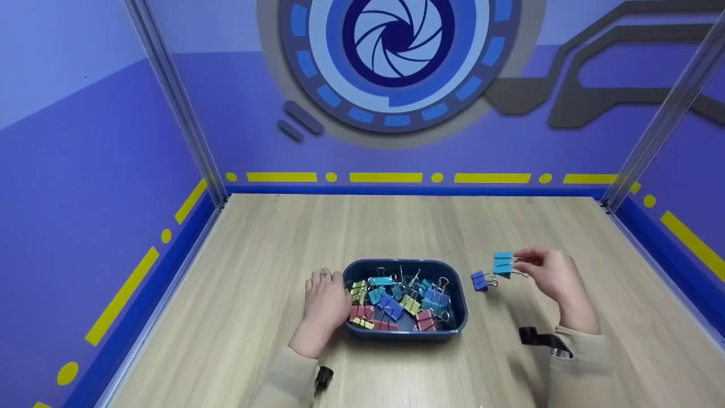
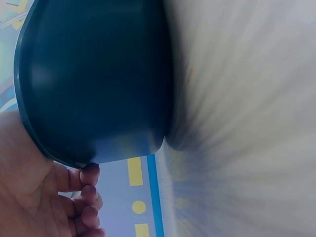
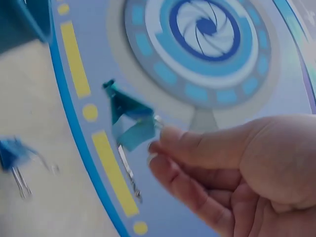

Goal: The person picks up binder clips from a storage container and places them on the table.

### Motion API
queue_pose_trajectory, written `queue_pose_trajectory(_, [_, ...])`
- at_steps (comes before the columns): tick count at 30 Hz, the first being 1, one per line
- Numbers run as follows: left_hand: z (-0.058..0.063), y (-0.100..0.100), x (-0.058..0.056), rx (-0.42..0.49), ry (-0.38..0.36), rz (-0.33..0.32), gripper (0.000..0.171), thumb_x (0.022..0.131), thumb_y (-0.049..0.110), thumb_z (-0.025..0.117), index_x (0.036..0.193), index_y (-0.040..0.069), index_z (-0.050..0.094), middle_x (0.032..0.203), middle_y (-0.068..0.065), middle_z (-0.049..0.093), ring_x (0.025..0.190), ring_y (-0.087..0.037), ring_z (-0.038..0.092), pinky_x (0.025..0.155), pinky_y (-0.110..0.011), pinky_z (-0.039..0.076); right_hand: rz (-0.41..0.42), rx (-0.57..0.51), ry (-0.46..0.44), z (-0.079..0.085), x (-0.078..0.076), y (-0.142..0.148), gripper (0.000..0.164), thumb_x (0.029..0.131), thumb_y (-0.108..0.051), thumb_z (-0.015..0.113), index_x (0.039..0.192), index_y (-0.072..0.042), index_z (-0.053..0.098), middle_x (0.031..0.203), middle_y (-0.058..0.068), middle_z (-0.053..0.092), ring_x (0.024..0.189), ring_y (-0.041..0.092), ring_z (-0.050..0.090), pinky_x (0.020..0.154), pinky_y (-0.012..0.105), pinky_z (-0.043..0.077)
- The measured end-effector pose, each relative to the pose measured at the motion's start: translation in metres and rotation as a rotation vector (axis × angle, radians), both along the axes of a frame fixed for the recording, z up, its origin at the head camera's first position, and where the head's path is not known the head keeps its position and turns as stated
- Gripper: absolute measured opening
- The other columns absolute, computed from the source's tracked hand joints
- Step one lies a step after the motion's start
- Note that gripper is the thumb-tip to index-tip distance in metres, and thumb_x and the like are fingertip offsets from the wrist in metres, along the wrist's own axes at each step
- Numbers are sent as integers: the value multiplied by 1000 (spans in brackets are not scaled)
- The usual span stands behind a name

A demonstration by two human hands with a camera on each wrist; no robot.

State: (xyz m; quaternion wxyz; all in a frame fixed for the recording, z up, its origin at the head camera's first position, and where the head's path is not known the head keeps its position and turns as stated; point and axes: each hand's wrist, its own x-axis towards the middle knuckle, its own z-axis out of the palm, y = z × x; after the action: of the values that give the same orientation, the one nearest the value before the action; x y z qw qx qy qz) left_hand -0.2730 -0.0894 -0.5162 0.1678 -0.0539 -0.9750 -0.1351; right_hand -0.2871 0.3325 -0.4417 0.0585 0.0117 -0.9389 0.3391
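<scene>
With our right hand pinching the turquoise binder clip by one wire handle above the table, we should steady it clear of the blue binder clip; its handles point right, its long axis seemingly near-to-far; our left hand touches the bin, grip unclear

Bin: smooth, faintly glossy plastic. Binder clips: smooth metal bodies with shiny, bare-metal wire handles. Tabletop: wood-grained, largely matt. Corner posts: metal with a dull sheen. Sleeves: matt cloth. Wall panels: smooth.
</scene>
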Motion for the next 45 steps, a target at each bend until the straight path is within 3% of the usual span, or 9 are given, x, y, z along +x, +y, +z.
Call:
queue_pose_trajectory(5, [0,0,1,-5,19,-6,21,86,16,67,97,-1,64,98,-18,60,97,-35,52,83,-46,40,-48,35,-40,-7,0,21,25,97,-11,66,117,4,70,110,26,72,98,36,70,72,31,49])
queue_pose_trajectory(14, [1,0,0,3,-9,2,23,87,18,68,99,-2,65,100,-18,60,99,-35,52,85,-46,40,-49,45,-107,-23,-8,38,24,95,-9,67,114,6,71,108,26,72,96,33,68,70,31,48])
queue_pose_trajectory(21, [2,-1,0,14,-30,3,25,88,19,67,102,-2,64,103,-19,60,102,-35,52,87,-47,41,-45,25,-150,-37,-17,37,21,94,-5,67,112,5,71,106,25,72,91,26,65,68,29,47])
queue_pose_trajectory(29, [2,-1,0,23,-42,-1,24,89,18,66,102,-2,64,102,-19,60,100,-35,51,86,-47,41,-35,6,-173,-54,-22,34,20,94,-3,67,112,6,70,109,25,70,101,34,65,74,29,47])
queue_pose_trajectory(34, [-1,0,-1,21,-3,-6,25,87,18,68,101,-2,64,101,-19,60,100,-36,52,85,-46,41,-9,2,-151,-63,-23,29,21,95,-5,65,114,4,69,113,26,69,106,39,64,84,41,51])
queue_pose_trajectory(39, [-2,0,-1,20,0,-6,25,87,19,69,101,-2,64,100,-19,60,99,-36,52,84,-46,41,-25,-66,-215,-67,-25,23,27,101,-6,53,125,1,63,124,25,65,116,40,59,95,51,46])
queue_pose_trajectory(45, [-1,0,-1,31,-7,-5,25,87,19,69,101,-2,64,101,-20,60,99,-36,52,85,-47,41,-43,-66,-163,-74,-29,17,27,104,-8,50,126,-3,64,121,21,66,110,33,59,91,44,44])
